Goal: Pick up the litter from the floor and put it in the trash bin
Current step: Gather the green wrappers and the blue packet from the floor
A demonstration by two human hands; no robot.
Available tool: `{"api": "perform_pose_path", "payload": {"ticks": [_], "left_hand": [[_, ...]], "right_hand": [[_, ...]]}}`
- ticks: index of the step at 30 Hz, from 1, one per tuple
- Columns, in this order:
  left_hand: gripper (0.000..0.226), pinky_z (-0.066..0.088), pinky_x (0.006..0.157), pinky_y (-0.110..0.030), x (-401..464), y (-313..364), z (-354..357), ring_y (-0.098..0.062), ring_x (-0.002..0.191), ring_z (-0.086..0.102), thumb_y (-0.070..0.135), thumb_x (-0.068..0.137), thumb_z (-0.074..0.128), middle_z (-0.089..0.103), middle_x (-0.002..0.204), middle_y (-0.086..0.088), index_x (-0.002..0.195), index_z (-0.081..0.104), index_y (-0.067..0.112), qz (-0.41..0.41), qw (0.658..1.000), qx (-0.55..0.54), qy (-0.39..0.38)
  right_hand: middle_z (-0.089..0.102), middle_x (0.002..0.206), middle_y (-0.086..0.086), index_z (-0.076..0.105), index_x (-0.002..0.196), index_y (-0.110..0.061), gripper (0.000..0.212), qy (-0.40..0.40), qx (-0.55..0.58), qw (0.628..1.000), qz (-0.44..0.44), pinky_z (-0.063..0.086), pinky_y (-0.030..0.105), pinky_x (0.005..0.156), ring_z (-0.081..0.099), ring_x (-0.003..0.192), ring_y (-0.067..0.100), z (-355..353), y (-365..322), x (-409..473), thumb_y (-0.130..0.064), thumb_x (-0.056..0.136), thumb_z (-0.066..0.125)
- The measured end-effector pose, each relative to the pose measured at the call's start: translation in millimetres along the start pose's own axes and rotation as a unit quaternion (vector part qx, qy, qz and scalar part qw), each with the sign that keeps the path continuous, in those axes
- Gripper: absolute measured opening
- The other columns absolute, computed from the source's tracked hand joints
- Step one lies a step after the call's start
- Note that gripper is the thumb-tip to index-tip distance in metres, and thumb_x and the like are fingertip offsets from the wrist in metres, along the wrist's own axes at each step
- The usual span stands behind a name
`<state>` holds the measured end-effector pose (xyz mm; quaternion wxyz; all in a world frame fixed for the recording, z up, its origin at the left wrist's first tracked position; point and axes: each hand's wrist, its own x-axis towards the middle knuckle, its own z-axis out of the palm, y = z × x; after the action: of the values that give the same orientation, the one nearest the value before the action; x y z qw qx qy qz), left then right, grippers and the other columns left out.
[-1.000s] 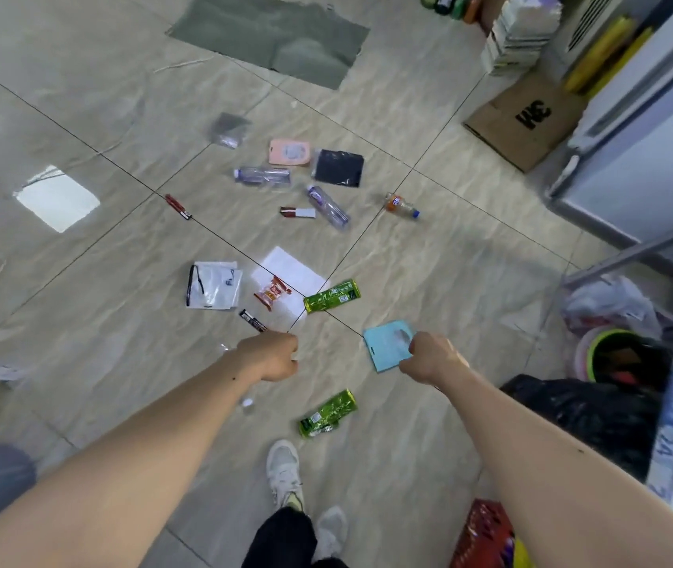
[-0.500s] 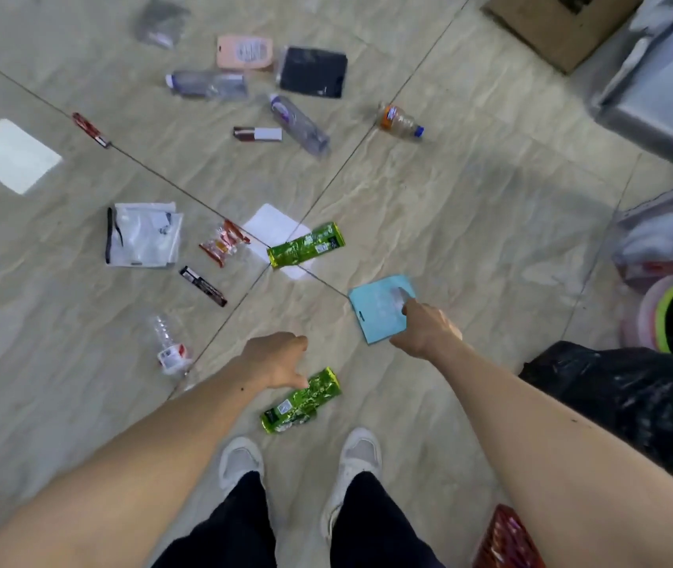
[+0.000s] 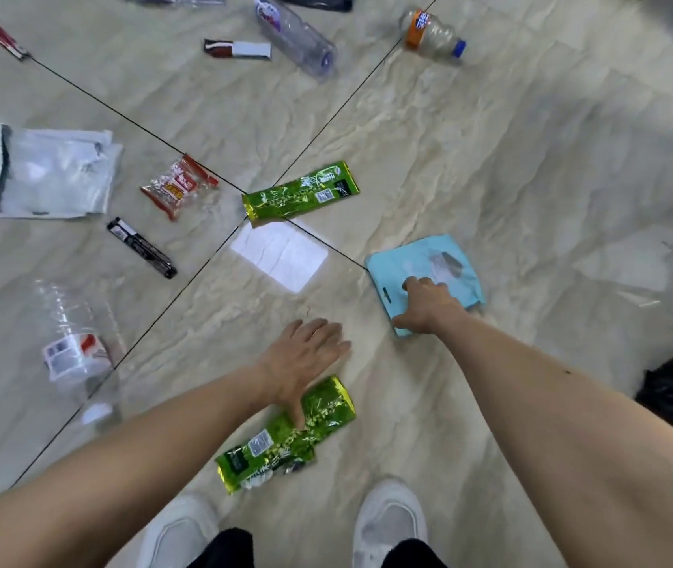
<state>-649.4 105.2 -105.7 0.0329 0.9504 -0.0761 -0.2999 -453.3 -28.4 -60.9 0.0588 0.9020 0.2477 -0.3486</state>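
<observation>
- Litter is lying scattered across the floor (image 3: pixel 490 166).
- Right hand (image 3: pixel 429 307) is pinching the blue pouch (image 3: pixel 425 260); it could slip out.
- Left hand (image 3: pixel 306 354), fingers spread, is touching the green wrapper (image 3: pixel 289 436) and risks pushing it away.

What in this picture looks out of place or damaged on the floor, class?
Litter lies scattered over the tiled floor: two green wrappers, a red snack packet, a crushed clear bottle and a blue pouch. The near green wrapper is crumpled under the left hand; the right hand is on the pouch.
</observation>
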Motion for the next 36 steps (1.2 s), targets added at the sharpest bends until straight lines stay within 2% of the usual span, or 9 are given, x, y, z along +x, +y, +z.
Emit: {"api": "perform_pose_path", "payload": {"ticks": [5,8,13,17,19,22,25,31,36], "left_hand": [[0.139,0.011,0.115,-0.055,27.6,-33.7,8.2,-0.036,0.144,0.006,0.077,0.044,0.072,0.001,0.159,-0.010,0.151,0.000,0.027,-0.037,0.996,0.047,0.062],[0.128,0.011,0.115,-0.056,34.4,-55.6,1.2,-0.035,0.146,0.009,0.074,0.052,0.069,0.003,0.160,-0.009,0.151,0.005,0.025,-0.111,0.991,0.023,0.076],[0.065,0.019,0.115,-0.059,46.1,-97.9,-24.4,-0.033,0.145,0.016,0.041,0.092,0.047,0.020,0.158,-0.012,0.147,0.027,0.014,-0.332,0.902,-0.110,0.252],[0.110,0.016,0.115,-0.055,56.1,-138.8,-48.4,-0.035,0.147,0.009,0.079,0.070,0.052,0.010,0.160,-0.014,0.152,0.017,0.014,-0.332,0.902,-0.172,0.216],[0.117,0.012,0.118,-0.053,64.8,-156.1,-58.0,-0.035,0.148,-0.001,0.079,0.069,0.057,-0.002,0.162,-0.014,0.154,0.005,0.018,-0.317,0.910,-0.195,0.184],[0.095,0.011,0.121,-0.051,81.0,-179.6,-69.9,-0.036,0.149,-0.006,0.060,0.087,0.053,-0.009,0.161,-0.017,0.154,-0.003,0.021,-0.306,0.918,-0.196,0.161],[0.085,0.017,0.117,-0.051,91.4,-191.3,-73.5,-0.038,0.148,0.006,0.047,0.094,0.051,0.003,0.161,-0.019,0.154,-0.002,0.018,-0.311,0.924,-0.178,0.136],[0.062,0.040,0.094,-0.048,97.9,-189.5,-72.4,-0.038,0.121,0.044,0.032,0.086,0.067,0.050,0.129,-0.020,0.135,0.039,0.007,-0.362,0.899,-0.156,0.191],[0.040,0.038,0.071,-0.035,74.5,-186.8,-67.2,-0.030,0.092,0.054,0.025,0.085,0.073,0.060,0.113,-0.019,0.111,0.053,0.002,-0.351,0.854,-0.317,0.219]], "right_hand": [[0.042,0.141,0.010,0.035,0.141,-0.016,0.071,-0.020,-0.005,1.000,-0.007,0.038,0.048,0.104,0.034,0.133,0.036,6.4,0.1,24.5,-0.037,0.081,0.068],[0.040,0.145,0.009,0.035,0.142,-0.014,0.075,-0.030,0.001,0.999,-0.045,0.037,0.047,0.107,0.039,0.132,0.034,4.9,-8.9,31.4,-0.036,0.080,0.071],[0.046,0.145,0.006,0.036,0.145,-0.018,0.072,0.043,0.081,0.989,-0.112,0.042,0.038,0.103,0.045,0.130,0.028,-6.1,-30.1,45.4,-0.026,0.082,0.070],[0.032,0.149,0.006,0.031,0.144,-0.021,0.083,0.127,0.050,0.990,-0.026,0.037,0.043,0.103,0.033,0.134,0.030,-14.4,-30.4,67.7,-0.034,0.076,0.076],[0.019,0.154,0.008,0.023,0.147,-0.022,0.099,0.131,0.041,0.991,0.003,0.033,0.048,0.106,0.024,0.138,0.032,-17.1,-31.4,78.8,-0.045,0.069,0.080],[0.006,0.159,0.011,0.012,0.149,-0.027,0.117,0.123,0.017,0.992,0.028,0.029,0.053,0.108,0.016,0.143,0.037,-20.3,-34.7,95.0,-0.056,0.061,0.082],[0.027,0.150,0.014,0.013,0.147,-0.026,0.117,0.118,-0.001,0.993,0.031,0.034,0.051,0.103,0.031,0.134,0.036,-20.1,-39.0,103.5,-0.053,0.059,0.084],[0.041,0.133,0.014,0.015,0.146,-0.019,0.118,0.129,0.041,0.989,0.065,0.038,0.045,0.100,0.040,0.127,0.032,-21.0,-42.1,105.2,-0.045,0.057,0.089],[0.059,0.117,0.011,0.031,0.130,-0.014,0.073,0.125,0.136,0.979,0.085,0.047,0.038,0.080,0.058,0.109,0.031,-21.5,-37.0,94.2,-0.021,0.075,0.079]]}}
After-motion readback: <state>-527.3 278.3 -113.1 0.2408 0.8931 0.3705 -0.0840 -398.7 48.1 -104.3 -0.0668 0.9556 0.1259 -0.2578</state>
